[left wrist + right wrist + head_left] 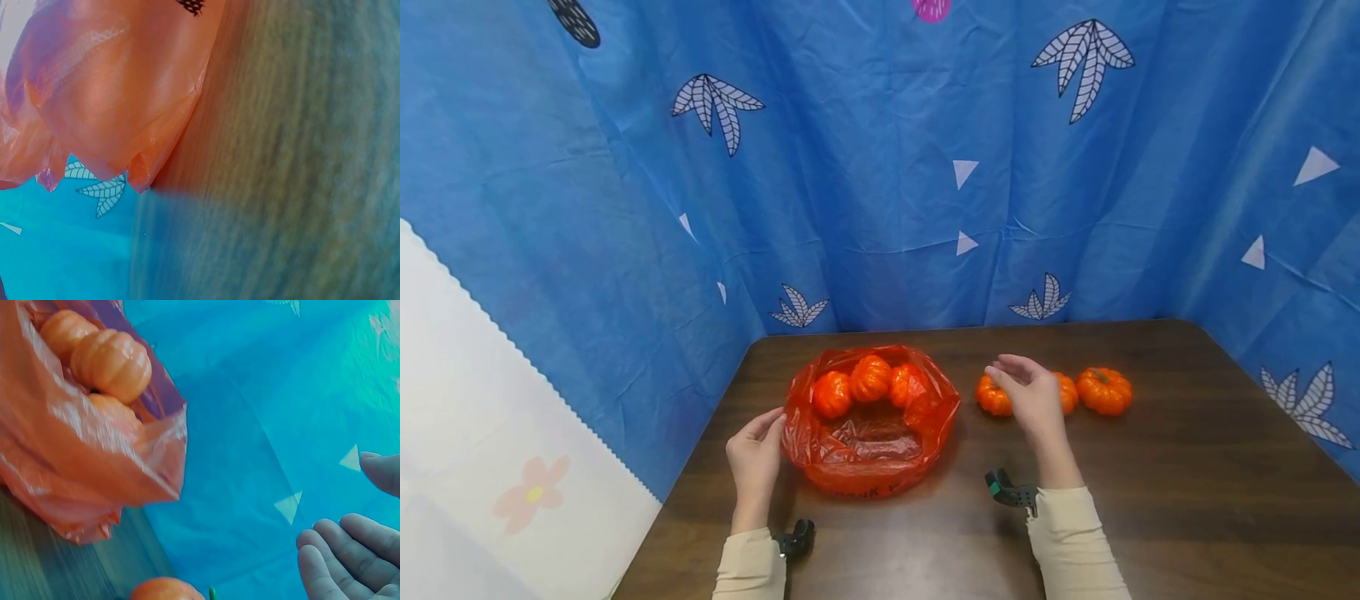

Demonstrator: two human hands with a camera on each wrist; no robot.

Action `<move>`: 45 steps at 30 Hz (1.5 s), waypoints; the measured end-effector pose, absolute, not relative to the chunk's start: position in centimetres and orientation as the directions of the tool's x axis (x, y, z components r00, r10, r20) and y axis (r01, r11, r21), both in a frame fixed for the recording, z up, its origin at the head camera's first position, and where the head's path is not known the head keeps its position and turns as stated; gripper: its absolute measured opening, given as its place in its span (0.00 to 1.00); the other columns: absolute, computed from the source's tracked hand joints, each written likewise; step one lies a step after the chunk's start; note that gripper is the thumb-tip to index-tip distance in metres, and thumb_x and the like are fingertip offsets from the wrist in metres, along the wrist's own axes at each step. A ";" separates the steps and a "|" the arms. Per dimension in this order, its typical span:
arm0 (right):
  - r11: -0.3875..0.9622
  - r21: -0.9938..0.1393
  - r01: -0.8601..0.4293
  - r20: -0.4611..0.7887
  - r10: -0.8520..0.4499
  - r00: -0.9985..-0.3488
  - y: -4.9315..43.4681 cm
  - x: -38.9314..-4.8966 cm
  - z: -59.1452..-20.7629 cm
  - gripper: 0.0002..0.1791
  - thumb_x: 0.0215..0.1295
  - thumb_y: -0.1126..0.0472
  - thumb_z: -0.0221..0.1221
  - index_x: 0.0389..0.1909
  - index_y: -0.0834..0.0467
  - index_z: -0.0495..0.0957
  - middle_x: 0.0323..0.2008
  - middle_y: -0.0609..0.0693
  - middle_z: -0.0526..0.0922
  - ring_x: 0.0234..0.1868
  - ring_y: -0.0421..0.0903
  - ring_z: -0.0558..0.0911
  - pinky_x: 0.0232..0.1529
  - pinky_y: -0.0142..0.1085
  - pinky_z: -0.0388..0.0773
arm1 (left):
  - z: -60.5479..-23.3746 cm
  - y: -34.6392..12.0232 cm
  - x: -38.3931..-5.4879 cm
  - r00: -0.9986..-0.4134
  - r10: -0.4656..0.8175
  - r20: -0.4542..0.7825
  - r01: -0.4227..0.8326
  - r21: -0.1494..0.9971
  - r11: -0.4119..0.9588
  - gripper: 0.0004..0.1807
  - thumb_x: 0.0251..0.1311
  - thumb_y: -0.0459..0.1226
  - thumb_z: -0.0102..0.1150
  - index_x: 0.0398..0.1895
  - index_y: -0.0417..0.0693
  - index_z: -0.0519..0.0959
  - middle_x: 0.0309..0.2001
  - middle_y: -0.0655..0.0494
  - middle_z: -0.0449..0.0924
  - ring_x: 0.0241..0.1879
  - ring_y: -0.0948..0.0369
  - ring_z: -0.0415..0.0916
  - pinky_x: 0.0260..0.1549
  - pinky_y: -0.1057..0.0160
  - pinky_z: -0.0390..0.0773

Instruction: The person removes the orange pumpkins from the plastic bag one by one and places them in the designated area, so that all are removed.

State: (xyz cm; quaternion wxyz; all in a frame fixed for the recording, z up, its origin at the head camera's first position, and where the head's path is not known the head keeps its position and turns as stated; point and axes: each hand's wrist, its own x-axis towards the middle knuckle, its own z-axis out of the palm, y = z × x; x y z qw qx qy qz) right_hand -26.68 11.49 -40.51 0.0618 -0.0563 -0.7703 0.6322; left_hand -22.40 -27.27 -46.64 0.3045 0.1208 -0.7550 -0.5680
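Because my left hand (pixel 752 460) only pinches the edge of the thin red bag (pixel 868 478), three pumpkins (pixel 871 379) inside, a hard tug could tear it, while my right hand (pixel 1036 402), empty with thumb apart, could knock the loose pumpkins (pixel 1105 393) near it along the table (pixel 1187 475).

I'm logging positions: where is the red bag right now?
In the head view, the red bag sits on the left half of the table, between the left hand at its rim and the pumpkins to its right.
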 end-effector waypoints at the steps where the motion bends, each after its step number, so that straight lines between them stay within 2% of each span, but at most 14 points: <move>1: 0.194 -0.981 0.001 0.029 0.154 -0.988 11.2 -26.7 -40.5 0.28 0.68 0.48 0.63 0.64 0.58 0.74 0.62 0.57 0.80 0.62 0.54 0.79 0.65 0.45 0.75 | -46.6 -27.3 -22.4 -0.785 -0.528 0.324 0.167 0.931 0.324 0.09 0.63 0.33 0.66 0.43 0.38 0.87 0.44 0.39 0.88 0.33 0.80 0.82 0.35 0.79 0.81; 16: 0.222 -0.970 -0.095 0.097 -0.001 -0.995 8.6 -26.9 -39.7 0.28 0.65 0.52 0.66 0.62 0.59 0.76 0.58 0.59 0.82 0.59 0.56 0.81 0.61 0.49 0.79 | -46.7 -27.3 -22.1 -0.773 -0.535 0.340 0.202 0.933 0.299 0.10 0.61 0.32 0.68 0.43 0.36 0.87 0.42 0.35 0.87 0.33 0.78 0.82 0.34 0.79 0.82; 22: 0.252 -0.959 -0.131 0.117 -0.070 -0.991 7.4 -27.8 -39.0 0.26 0.64 0.55 0.67 0.61 0.60 0.77 0.56 0.60 0.83 0.58 0.58 0.82 0.56 0.48 0.83 | -46.6 -27.4 -22.0 -0.779 -0.531 0.333 0.203 0.935 0.289 0.11 0.62 0.33 0.67 0.44 0.35 0.87 0.44 0.35 0.86 0.33 0.79 0.82 0.34 0.79 0.81; 28: 0.298 -0.934 -0.198 0.154 -0.166 -0.974 5.8 -29.3 -38.8 0.24 0.63 0.58 0.67 0.57 0.65 0.79 0.54 0.63 0.84 0.55 0.59 0.83 0.57 0.49 0.82 | -46.6 -27.4 -22.1 -0.771 -0.541 0.337 0.197 0.933 0.300 0.09 0.62 0.32 0.67 0.42 0.36 0.87 0.42 0.35 0.87 0.33 0.77 0.83 0.34 0.78 0.82; 36: 0.424 -0.863 -0.273 0.168 -0.269 -0.948 4.2 -31.1 -38.9 0.23 0.62 0.58 0.68 0.55 0.65 0.80 0.51 0.61 0.86 0.50 0.55 0.84 0.54 0.48 0.83 | -46.6 -27.4 -22.1 -0.784 -0.528 0.325 0.190 0.937 0.294 0.10 0.62 0.32 0.67 0.44 0.35 0.87 0.44 0.35 0.87 0.33 0.78 0.82 0.34 0.79 0.82; 45: 0.444 -0.832 -0.331 0.142 -0.406 -0.903 2.3 -33.3 -39.6 0.25 0.61 0.58 0.69 0.57 0.65 0.79 0.54 0.62 0.84 0.52 0.55 0.83 0.57 0.48 0.82 | -46.7 -27.4 -22.3 -0.798 -0.518 0.307 0.175 0.941 0.289 0.11 0.62 0.33 0.67 0.45 0.36 0.87 0.45 0.36 0.87 0.33 0.78 0.82 0.34 0.79 0.81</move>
